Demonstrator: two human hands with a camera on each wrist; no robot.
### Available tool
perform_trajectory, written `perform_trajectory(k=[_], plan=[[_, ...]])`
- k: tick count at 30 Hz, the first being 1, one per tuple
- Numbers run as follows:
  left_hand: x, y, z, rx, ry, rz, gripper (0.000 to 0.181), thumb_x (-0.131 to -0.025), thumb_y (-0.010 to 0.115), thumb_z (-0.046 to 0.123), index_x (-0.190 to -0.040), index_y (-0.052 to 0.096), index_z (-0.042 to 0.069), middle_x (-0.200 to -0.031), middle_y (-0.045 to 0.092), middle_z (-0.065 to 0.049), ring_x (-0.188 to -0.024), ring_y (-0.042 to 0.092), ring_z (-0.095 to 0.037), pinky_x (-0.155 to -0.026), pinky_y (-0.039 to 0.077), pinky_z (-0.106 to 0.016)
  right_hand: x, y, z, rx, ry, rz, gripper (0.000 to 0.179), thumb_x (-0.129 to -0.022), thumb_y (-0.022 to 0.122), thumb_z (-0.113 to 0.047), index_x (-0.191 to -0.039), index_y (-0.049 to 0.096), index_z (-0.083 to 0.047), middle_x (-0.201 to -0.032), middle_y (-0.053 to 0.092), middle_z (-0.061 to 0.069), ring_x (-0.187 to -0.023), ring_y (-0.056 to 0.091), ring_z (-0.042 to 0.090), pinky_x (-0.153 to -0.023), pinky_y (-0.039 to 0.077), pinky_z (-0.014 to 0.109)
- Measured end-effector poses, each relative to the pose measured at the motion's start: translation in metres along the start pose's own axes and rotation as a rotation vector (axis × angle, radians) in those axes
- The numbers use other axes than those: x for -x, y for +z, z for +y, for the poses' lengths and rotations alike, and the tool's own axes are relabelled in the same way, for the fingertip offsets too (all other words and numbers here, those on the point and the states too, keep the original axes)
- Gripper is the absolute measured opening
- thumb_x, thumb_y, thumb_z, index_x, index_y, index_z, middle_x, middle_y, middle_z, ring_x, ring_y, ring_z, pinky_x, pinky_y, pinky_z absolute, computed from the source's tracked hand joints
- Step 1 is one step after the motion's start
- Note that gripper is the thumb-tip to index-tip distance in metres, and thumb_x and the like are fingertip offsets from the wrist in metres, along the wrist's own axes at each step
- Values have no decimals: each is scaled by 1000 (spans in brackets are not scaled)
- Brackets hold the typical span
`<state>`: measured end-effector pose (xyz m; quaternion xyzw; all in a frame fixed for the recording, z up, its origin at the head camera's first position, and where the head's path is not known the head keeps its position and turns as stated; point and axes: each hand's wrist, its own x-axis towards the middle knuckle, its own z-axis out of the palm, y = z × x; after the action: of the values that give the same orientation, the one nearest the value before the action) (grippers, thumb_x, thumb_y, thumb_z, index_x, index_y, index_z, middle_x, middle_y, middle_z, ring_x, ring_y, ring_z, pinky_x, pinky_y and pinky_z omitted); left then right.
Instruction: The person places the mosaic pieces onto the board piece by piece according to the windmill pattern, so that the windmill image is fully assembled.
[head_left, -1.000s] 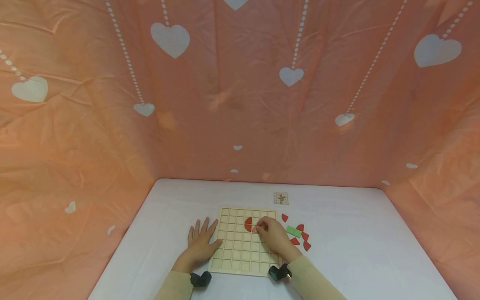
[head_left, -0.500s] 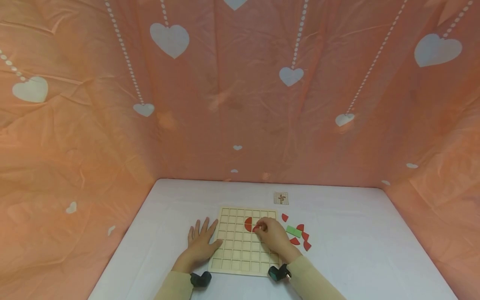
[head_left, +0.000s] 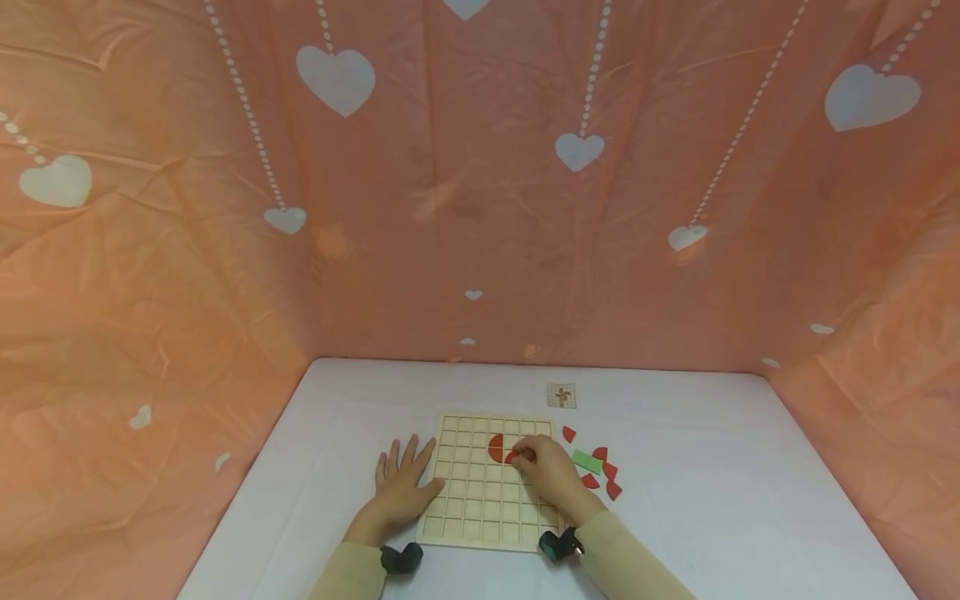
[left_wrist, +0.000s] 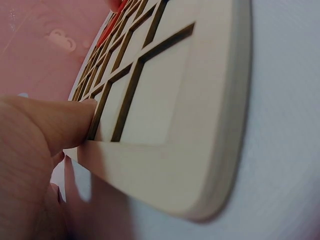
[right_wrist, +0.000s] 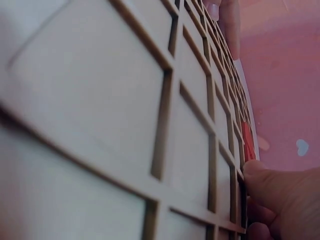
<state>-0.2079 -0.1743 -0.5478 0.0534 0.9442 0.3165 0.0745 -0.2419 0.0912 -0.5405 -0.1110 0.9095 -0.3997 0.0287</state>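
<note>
A light wooden grid board [head_left: 468, 504] with square recesses lies on the table. My left hand [head_left: 405, 487] rests at its left edge, fingers spread, and the thumb [left_wrist: 70, 120] lies on the board's rim. Over the upper middle of the grid, my right hand [head_left: 551, 475] pinches a red quarter-circle piece [head_left: 512, 457] between thumb and fingertips, partly hidden by them. Just left of it, two red quarter-circle pieces [head_left: 496, 448] sit in neighbouring cells, forming a half circle. The right wrist view shows my right thumb [right_wrist: 270, 185] beside red at the grid.
Right of the board lie several loose red quarter-circle pieces [head_left: 590, 481] and a green piece or pair of squares [head_left: 587, 462]. Behind them is a small pattern card [head_left: 561, 396]. Orange cloth with white hearts [head_left: 480, 208] surrounds the white table [head_left: 712, 467].
The red quarter-circle piece at my right fingertips has turned slightly and shows darker red now. My right hand has barely shifted, and my left hand stays in place.
</note>
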Motion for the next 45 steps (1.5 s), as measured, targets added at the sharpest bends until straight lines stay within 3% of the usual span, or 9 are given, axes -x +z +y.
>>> perform_trajectory(k=[8, 14, 19, 28, 35, 45], plan=[[0, -1, 1, -11, 15, 5, 67, -95, 58, 34, -152, 31, 11, -159, 10, -22, -143, -9, -44, -110, -13, -58, 3, -5, 0, 33, -23, -3, 24, -91, 69, -18, -114, 69, -10, -98, 63, -1, -87, 57, 14, -79, 51, 37], [-1, 0, -1, -14, 17, 9, 67, -95, 58, 34, -152, 32, 10, -159, 10, -23, -143, -9, -45, -110, -13, -59, 10, -21, 4, 17, -20, 32, 29, -92, 68, -22, -119, 66, -11, -92, 59, -5, -81, 54, 13, -72, 50, 32], [0, 0, -2, -5, 13, 10, 67, -95, 58, 33, -152, 32, 10, -159, 10, -23, -143, -9, -45, -110, -14, -58, 17, -41, 14, 14, 14, 82, 29, -90, 70, -22, -117, 66, -10, -88, 58, -5, -78, 53, 13, -63, 47, 28], [-1, 0, 0, -7, 12, 7, 67, -95, 57, 33, -152, 31, 10, -159, 9, -22, -143, -9, -44, -111, -13, -58, 31, -77, 48, 12, 152, 129, 32, -91, 70, -21, -120, 64, -10, -87, 57, 0, -64, 51, 15, -51, 46, 27], [-3, 1, -3, -8, 4, -1, 67, -95, 57, 34, -152, 31, 11, -159, 9, -22, -143, -10, -44, -110, -14, -58, 34, -91, 70, 37, 195, 153, 32, -91, 69, -25, -119, 65, -10, -95, 61, 2, -80, 52, 17, -66, 48, 28], [-3, 3, -4, -9, 3, 6, 67, -95, 57, 33, -152, 31, 11, -159, 9, -21, -143, -10, -44, -110, -14, -58, 33, -91, 80, 60, 217, 144, 28, -91, 70, -23, -113, 67, -7, -93, 60, 3, -79, 51, 18, -66, 47, 29]])
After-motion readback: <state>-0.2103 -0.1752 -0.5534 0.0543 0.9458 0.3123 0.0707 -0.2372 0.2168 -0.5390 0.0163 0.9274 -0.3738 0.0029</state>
